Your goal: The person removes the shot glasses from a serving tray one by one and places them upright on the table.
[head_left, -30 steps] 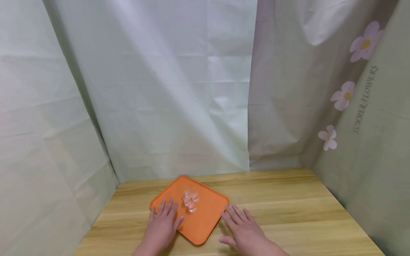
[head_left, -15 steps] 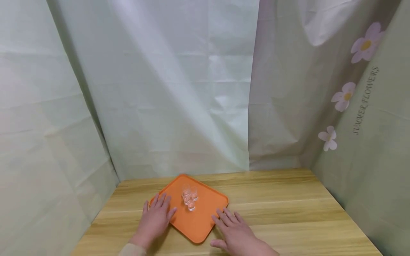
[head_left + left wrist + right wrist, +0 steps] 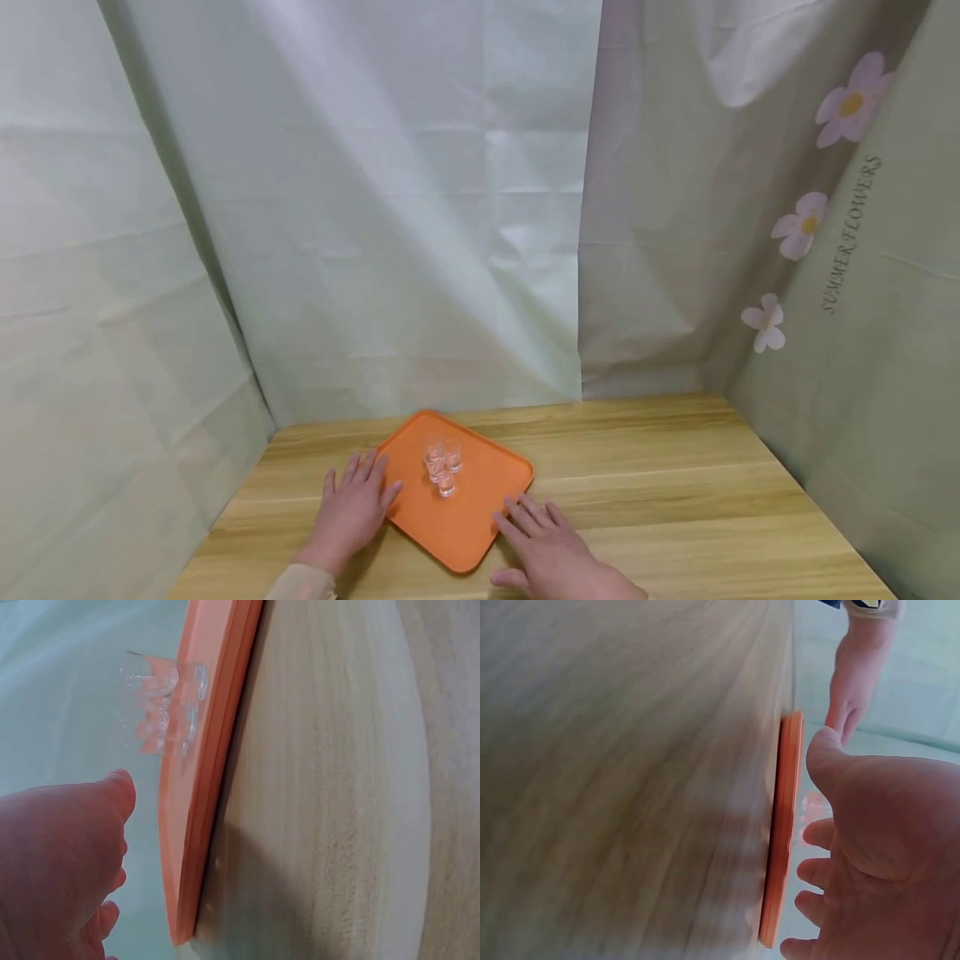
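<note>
Over the last second the left grip (image 3: 348,510) shifts off the orange tray's (image 3: 480,517) surface to its left corner, while the right grip (image 3: 547,546) slides from the tray's right corner to its near-right edge. Both have fingers extended and hold nothing; whether they touch the rim I cannot tell. The small clear glasses (image 3: 438,468) stay clustered just beyond the tray's middle. The arrangement seems settled, with both hands flanking it.

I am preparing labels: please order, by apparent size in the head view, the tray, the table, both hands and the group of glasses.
1. Wooden table
2. Orange tray
3. Left hand and right hand: too alike to rank
4. Group of glasses
</note>
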`<action>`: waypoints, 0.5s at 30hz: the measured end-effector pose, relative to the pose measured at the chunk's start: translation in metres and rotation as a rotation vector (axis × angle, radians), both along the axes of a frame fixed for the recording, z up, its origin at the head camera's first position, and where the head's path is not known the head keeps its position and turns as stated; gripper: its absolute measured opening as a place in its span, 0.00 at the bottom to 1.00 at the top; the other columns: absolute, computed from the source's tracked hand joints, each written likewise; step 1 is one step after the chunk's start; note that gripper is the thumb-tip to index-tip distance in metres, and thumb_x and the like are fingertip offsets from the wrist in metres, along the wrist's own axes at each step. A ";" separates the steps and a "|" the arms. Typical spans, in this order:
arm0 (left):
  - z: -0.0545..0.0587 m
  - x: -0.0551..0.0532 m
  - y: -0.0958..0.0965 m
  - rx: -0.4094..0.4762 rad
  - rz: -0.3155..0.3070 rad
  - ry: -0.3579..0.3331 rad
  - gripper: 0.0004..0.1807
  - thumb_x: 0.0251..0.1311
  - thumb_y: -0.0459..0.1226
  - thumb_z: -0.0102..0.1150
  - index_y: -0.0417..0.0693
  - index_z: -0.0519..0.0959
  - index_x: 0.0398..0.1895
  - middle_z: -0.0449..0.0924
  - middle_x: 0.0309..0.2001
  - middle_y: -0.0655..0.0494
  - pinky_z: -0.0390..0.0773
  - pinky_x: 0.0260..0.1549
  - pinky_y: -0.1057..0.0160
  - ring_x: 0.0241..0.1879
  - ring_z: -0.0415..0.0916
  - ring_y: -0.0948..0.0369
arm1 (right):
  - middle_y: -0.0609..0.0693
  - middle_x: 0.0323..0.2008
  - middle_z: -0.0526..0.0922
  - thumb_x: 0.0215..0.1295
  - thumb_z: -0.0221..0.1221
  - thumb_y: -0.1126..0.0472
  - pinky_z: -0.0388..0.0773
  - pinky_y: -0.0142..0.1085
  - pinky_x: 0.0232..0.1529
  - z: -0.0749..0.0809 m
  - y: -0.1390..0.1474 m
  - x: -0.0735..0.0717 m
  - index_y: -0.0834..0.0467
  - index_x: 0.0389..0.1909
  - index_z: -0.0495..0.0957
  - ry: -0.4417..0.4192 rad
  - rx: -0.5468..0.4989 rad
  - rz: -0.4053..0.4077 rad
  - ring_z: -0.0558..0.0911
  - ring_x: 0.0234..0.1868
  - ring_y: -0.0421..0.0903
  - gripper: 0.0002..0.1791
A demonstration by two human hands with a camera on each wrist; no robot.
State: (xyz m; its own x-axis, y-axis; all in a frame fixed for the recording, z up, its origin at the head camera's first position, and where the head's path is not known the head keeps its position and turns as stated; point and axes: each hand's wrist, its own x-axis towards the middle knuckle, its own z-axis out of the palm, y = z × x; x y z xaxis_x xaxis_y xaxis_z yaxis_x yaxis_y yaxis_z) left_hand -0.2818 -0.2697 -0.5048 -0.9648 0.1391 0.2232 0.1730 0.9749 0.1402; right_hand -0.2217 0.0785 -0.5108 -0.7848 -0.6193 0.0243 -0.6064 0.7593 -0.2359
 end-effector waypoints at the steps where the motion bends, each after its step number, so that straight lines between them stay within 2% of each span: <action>1: 0.000 0.000 0.000 0.001 0.003 -0.007 0.34 0.84 0.53 0.56 0.37 0.73 0.80 0.66 0.81 0.34 0.49 0.74 0.16 0.81 0.57 0.31 | 0.56 0.85 0.64 0.79 0.52 0.26 0.65 0.69 0.78 -0.001 0.000 -0.001 0.53 0.85 0.67 -0.002 0.002 0.000 0.61 0.85 0.59 0.47; 9: -0.002 -0.005 -0.004 0.035 0.030 -0.058 0.34 0.84 0.53 0.55 0.37 0.72 0.80 0.66 0.80 0.32 0.50 0.74 0.16 0.81 0.57 0.30 | 0.55 0.84 0.66 0.79 0.50 0.25 0.67 0.68 0.77 -0.009 -0.002 -0.004 0.53 0.84 0.69 0.007 -0.013 0.014 0.63 0.85 0.57 0.47; 15: -0.004 -0.009 -0.009 0.048 0.053 -0.089 0.35 0.85 0.53 0.54 0.37 0.71 0.80 0.65 0.81 0.31 0.49 0.74 0.16 0.81 0.56 0.29 | 0.54 0.85 0.65 0.78 0.52 0.25 0.66 0.68 0.78 -0.006 -0.005 -0.004 0.52 0.85 0.68 -0.020 -0.010 0.008 0.62 0.85 0.56 0.47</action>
